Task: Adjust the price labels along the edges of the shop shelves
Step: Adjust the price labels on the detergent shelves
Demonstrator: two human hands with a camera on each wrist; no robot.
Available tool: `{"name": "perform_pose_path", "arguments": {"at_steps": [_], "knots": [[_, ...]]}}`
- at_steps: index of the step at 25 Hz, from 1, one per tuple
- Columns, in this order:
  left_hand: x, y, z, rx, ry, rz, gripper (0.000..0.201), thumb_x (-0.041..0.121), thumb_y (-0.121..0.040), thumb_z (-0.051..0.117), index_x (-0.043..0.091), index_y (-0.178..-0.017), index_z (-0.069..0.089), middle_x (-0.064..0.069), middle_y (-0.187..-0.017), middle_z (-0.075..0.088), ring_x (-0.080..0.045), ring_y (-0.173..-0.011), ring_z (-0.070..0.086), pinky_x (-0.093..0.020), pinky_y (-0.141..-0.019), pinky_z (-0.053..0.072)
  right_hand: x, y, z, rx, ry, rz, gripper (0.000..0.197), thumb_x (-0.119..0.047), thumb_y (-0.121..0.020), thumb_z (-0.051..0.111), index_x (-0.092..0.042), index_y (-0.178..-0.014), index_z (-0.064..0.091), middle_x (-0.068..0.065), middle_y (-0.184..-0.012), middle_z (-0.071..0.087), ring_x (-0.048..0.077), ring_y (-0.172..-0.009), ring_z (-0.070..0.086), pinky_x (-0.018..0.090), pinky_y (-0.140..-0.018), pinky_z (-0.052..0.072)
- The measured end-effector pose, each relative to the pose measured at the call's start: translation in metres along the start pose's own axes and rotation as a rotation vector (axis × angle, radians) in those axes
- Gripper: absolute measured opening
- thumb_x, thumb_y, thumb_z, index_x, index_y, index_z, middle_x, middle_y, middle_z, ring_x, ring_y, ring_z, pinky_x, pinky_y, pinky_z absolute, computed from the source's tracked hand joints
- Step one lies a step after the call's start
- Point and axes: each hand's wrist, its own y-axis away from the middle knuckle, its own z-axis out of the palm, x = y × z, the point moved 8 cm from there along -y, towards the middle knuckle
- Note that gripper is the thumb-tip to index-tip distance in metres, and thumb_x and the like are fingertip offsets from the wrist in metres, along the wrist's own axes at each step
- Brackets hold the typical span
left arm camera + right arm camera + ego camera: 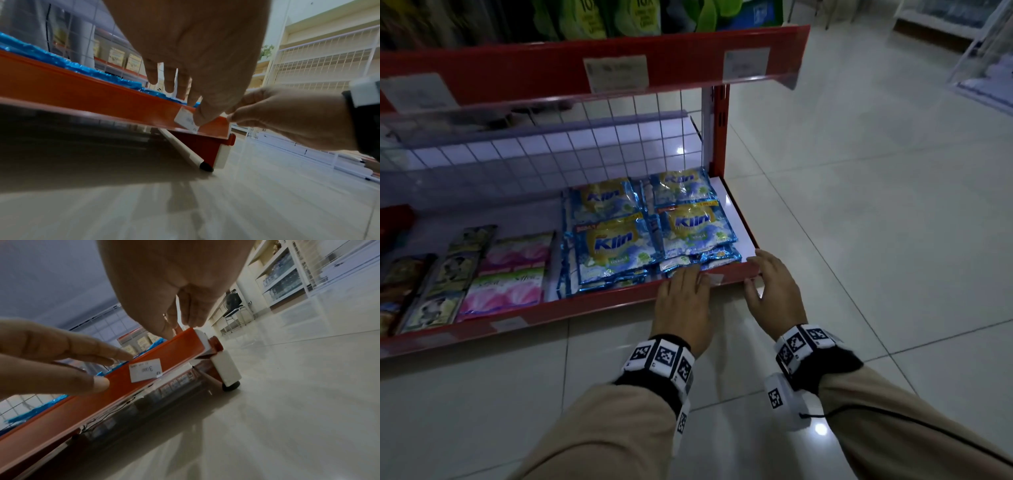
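A small white price label point(715, 278) point(185, 120) point(146, 370), handwritten "3.000", sits slightly crooked on the red front edge strip point(585, 305) point(180, 345) of the bottom shelf, near its right end. My left hand point(683, 291) point(202, 105) lies just left of the label, straight fingers reaching over the strip onto the packets, thumb on the strip's front beside the label. I cannot tell whether the thumb touches the label. My right hand point(760, 274) point(180, 321) grips the strip's right end, fingers over the top and thumb on the front.
Blue Klin sachets point(640, 233) fill the shelf's right part, with pink and dark packets point(506, 274) to the left. The upper red shelf edge carries more labels point(616, 72) point(746, 63). A tiled floor point(859, 205) surrounds the rack; white shelving point(283, 277) stands across the aisle.
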Motion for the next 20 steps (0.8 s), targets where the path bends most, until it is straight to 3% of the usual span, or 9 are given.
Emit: {"name": "perform_pose_path", "arguments": {"at_steps": [3, 8, 11, 13, 17, 20], "knots": [[-0.006, 0.004, 0.01, -0.01, 0.003, 0.002, 0.063, 0.027, -0.091, 0.044, 0.016, -0.148, 0.02, -0.003, -0.155, 0.014, -0.025, -0.143, 0.011, -0.04, -0.114, 0.019, 0.001, 0.009, 0.001, 0.041, -0.022, -0.02, 0.035, -0.005, -0.083, 0.062, -0.01, -0.118, 0.06, 0.008, -0.135, 0.051, 0.022, -0.124, 0.048, 0.025, -0.098, 0.038], [-0.006, 0.007, 0.016, -0.014, 0.024, -0.028, 0.067, 0.028, -0.09, 0.045, 0.016, -0.149, 0.016, -0.004, -0.156, 0.009, -0.026, -0.143, 0.008, -0.042, -0.115, 0.017, 0.0, 0.015, 0.001, 0.043, -0.084, -0.028, 0.041, -0.004, -0.082, 0.061, -0.009, -0.123, 0.057, 0.008, -0.136, 0.047, 0.021, -0.122, 0.05, 0.035, -0.1, 0.047], [-0.007, 0.008, 0.021, -0.029, 0.022, -0.039, 0.071, 0.03, -0.091, 0.045, 0.015, -0.15, 0.01, -0.004, -0.157, 0.005, -0.027, -0.144, 0.004, -0.043, -0.115, 0.014, 0.005, 0.014, 0.004, 0.045, -0.121, 0.043, 0.053, -0.005, -0.083, 0.062, -0.005, -0.133, 0.046, 0.013, -0.144, 0.037, 0.025, -0.131, 0.042, 0.036, -0.106, 0.041], [-0.007, 0.007, 0.022, -0.031, 0.016, -0.039, 0.072, 0.031, -0.091, 0.045, 0.015, -0.15, 0.008, -0.003, -0.157, 0.003, -0.027, -0.144, 0.003, -0.043, -0.115, 0.014, 0.01, 0.014, 0.007, 0.054, -0.162, 0.117, 0.054, -0.006, -0.084, 0.063, -0.005, -0.135, 0.045, 0.012, -0.144, 0.043, 0.025, -0.13, 0.045, 0.038, -0.107, 0.04], [-0.008, 0.008, 0.023, -0.023, 0.006, -0.039, 0.073, 0.03, -0.09, 0.046, 0.015, -0.151, 0.007, -0.003, -0.158, 0.002, -0.026, -0.144, 0.003, -0.043, -0.115, 0.014, 0.005, 0.021, 0.008, 0.089, -0.204, 0.115, 0.049, -0.004, -0.082, 0.063, -0.006, -0.13, 0.052, 0.011, -0.141, 0.048, 0.022, -0.129, 0.046, 0.026, -0.106, 0.036], [-0.008, 0.009, 0.025, -0.018, 0.006, -0.041, 0.076, 0.03, -0.089, 0.048, 0.015, -0.151, 0.006, -0.003, -0.158, 0.003, -0.026, -0.144, 0.004, -0.043, -0.115, 0.013, 0.003, 0.019, 0.007, 0.111, -0.264, 0.104, 0.046, -0.001, -0.079, 0.063, -0.005, -0.125, 0.054, 0.01, -0.134, 0.051, 0.021, -0.121, 0.052, 0.026, -0.1, 0.045]]}}
